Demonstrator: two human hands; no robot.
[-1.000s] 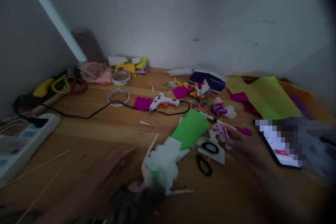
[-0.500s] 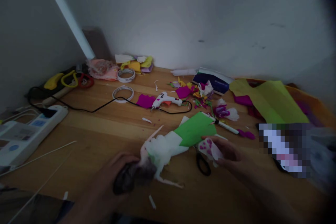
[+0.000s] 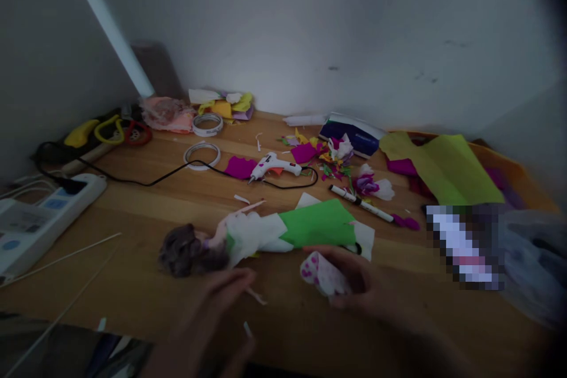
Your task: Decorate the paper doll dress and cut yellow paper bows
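Note:
A doll with dark curly hair (image 3: 188,250) lies on its back or side on the wooden table (image 3: 150,212), dressed in white and green paper (image 3: 316,224). Just in front of it is my left hand (image 3: 217,307), with nothing in it and the thumb apart from the fingers. My right hand (image 3: 363,283) pinches a curled piece of white paper with magenta dots (image 3: 323,274), held in front of the green skirt. The black handle of a pair of scissors (image 3: 358,247) peeps out at the skirt's end; the rest is covered.
Behind the doll lie a white glue gun (image 3: 277,166) with a black cord, a marker (image 3: 363,204) and paper flowers (image 3: 372,183). Two tape rolls (image 3: 201,156) are farther left. A power strip (image 3: 53,218) lies at left, a blurred-out phone-like object (image 3: 463,248) at right.
My left hand has let go of the doll's head and drawn back; the doll now lies flat. My right hand has brought the dotted paper left and nearer to me.

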